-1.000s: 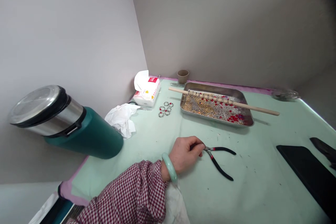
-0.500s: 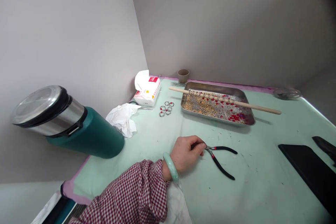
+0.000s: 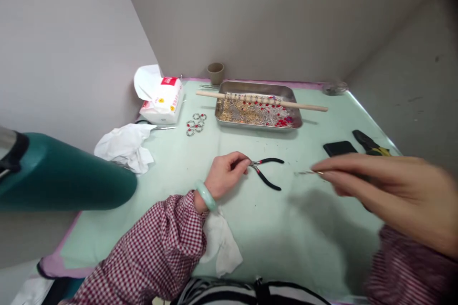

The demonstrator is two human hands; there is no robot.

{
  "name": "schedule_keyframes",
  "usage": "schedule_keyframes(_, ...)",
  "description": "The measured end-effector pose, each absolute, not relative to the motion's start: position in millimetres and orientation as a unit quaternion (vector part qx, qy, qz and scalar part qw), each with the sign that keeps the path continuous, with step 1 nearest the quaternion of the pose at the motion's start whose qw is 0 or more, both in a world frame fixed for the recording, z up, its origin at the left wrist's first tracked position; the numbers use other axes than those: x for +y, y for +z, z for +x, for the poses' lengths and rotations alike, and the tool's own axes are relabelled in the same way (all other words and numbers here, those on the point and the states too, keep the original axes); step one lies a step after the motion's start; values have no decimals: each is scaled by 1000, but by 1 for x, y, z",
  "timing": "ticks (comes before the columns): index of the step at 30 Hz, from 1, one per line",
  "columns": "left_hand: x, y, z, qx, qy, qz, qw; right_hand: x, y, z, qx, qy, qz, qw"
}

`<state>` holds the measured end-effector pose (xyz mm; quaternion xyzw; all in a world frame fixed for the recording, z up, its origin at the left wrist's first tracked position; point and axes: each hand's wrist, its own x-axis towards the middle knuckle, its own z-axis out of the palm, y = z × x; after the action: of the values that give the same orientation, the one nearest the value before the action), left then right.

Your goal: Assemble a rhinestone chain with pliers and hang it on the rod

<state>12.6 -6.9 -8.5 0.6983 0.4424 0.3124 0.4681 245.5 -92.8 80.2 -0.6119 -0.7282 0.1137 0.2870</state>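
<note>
My left hand (image 3: 226, 174), with a pale green bangle (image 3: 205, 195) at the wrist, rests on the light green cloth. Its thumb and fingers are pinched together at the jaw end of black-handled pliers (image 3: 266, 171). The fingertips cover the jaws, so what they hold is hidden. The pliers lie with their handles spread, pointing right. Over the right side of the cloth, my right hand (image 3: 390, 190) pinches a thin, silvery, wire-like piece (image 3: 304, 172), which points left towards the pliers. This hand is smeared by motion.
A metal tray (image 3: 257, 128) of gold, clear and red beads has a wooden stick (image 3: 307, 106) across it. Several beaded rings (image 3: 196, 124) lie left of it. Around stand a tissue pack (image 3: 162, 102), a cup (image 3: 215, 74), a green bottle (image 3: 75, 171), a dark phone-like slab (image 3: 338, 147) and cutters (image 3: 367, 142).
My right hand has come into view from the right with the thin piece. My left hand stays at the pliers' jaws. The camera view has shifted right and down.
</note>
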Motion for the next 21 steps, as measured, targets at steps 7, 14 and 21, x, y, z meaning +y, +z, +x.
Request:
schedule_keyframes(7,-14,-6,16,317,290,721,544,-67,43,200,-640,318,-636,290)
schedule_keyframes(14,-12,-10,16,339,295,658,603,-66,27,192,-597,380,-633,314)
schedule_keyframes(21,-10,-7,16,370,311,619,619,-65,20,183,-621,336,-633,317)
